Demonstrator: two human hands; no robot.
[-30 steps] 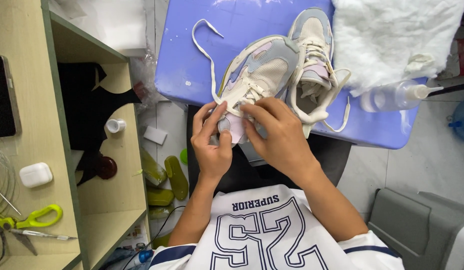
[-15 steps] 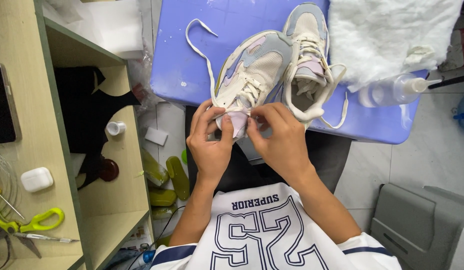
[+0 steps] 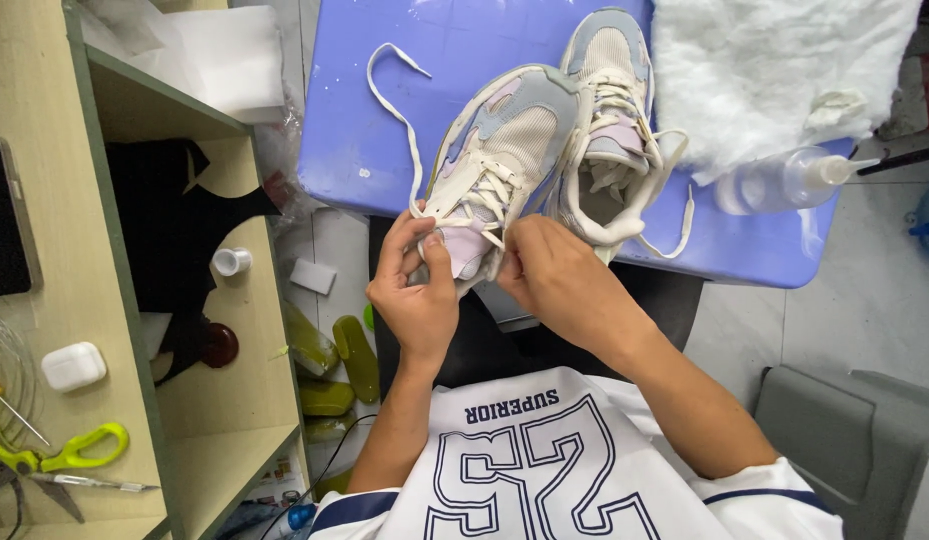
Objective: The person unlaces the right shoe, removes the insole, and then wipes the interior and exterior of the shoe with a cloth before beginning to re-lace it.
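Sneaker point(image 3: 505, 150) tongue end between both grips — left hand point(image 3: 417, 290), right hand point(image 3: 560, 280)

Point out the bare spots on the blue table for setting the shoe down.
Blue table: bare at its left, between the loose lace and the left edge. Crowded right: two sneakers, white fluffy cloth, squeeze bottle. Both hands occupy the near edge.

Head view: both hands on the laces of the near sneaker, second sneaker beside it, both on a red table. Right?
Not quite: the head view shows the table is blue, not red. Both hands, left and right, are at the near sneaker's laces, with the second sneaker beside it.
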